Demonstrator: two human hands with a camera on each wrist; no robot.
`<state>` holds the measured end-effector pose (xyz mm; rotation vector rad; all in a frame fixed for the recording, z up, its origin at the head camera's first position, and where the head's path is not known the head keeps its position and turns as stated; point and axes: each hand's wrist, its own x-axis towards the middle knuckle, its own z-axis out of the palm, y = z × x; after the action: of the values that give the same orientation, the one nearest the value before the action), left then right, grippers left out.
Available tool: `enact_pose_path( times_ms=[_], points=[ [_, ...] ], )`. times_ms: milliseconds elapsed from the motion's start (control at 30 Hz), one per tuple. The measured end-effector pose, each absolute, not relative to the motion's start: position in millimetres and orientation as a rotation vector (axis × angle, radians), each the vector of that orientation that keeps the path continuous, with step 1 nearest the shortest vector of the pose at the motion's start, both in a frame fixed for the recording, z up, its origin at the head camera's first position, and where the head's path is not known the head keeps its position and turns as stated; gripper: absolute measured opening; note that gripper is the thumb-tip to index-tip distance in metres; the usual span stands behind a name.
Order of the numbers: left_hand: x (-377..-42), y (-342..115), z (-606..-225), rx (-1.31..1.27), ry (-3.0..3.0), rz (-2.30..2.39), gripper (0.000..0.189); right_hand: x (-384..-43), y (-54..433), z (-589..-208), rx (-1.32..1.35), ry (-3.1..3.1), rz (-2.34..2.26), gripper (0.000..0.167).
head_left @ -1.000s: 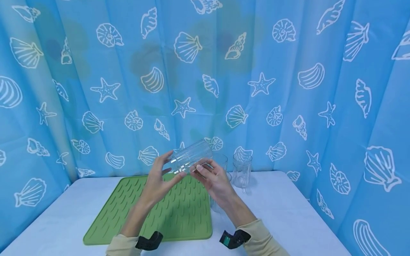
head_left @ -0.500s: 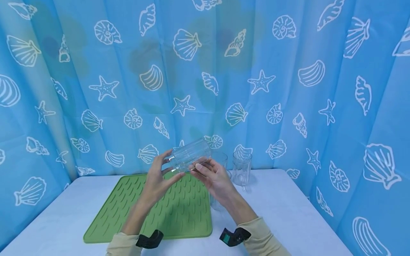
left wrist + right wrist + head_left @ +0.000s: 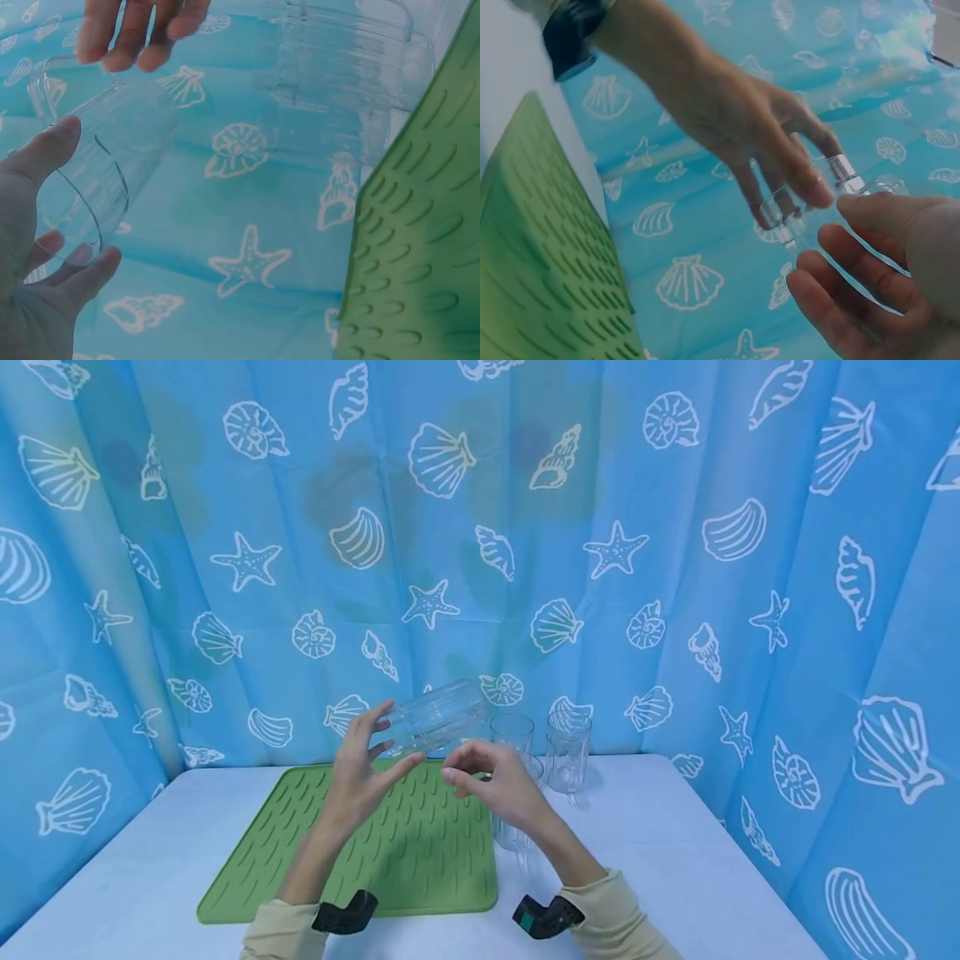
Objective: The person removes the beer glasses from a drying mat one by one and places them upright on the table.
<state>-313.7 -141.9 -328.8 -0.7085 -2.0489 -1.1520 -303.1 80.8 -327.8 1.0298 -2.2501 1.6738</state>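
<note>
A clear glass mug (image 3: 438, 714) is held tilted above the far part of the green mat (image 3: 420, 860). My left hand (image 3: 358, 781) grips it at its lower left end, thumb on one side and fingers on the other. In the left wrist view the mug (image 3: 124, 161) shows its handle (image 3: 43, 94) on the upper side. Close by the mug's right side is my right hand (image 3: 504, 781), fingers loosely bent and holding nothing. Its fingertips (image 3: 154, 58) appear just apart from the glass in the left wrist view.
Several more clear glass mugs stand to the right of the mat: one at the back right (image 3: 567, 764), others partly behind my right hand (image 3: 512, 727). A white cloth covers the table (image 3: 645, 860). A blue shell-patterned curtain (image 3: 480, 610) hangs behind.
My right hand has let go of the mug and drawn slightly away to the right and down. The left hand alone holds the mug, shifted a little left and up.
</note>
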Motion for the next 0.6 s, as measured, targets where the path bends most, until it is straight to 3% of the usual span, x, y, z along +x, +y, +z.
enact_pose_path(
  times_ms=[267,600],
  points=[
    [-314.2,-144.7,-325.3,-0.711,-2.018,-1.122,0.082,-300.9,79.9,-327.5,0.950,-2.343,1.384,0.009],
    [-311.3,-148.4,-324.6,-0.673,-1.997,-1.076,0.081,-300.1,83.8,-328.5,0.876,-2.369,1.373,0.009]
  ],
)
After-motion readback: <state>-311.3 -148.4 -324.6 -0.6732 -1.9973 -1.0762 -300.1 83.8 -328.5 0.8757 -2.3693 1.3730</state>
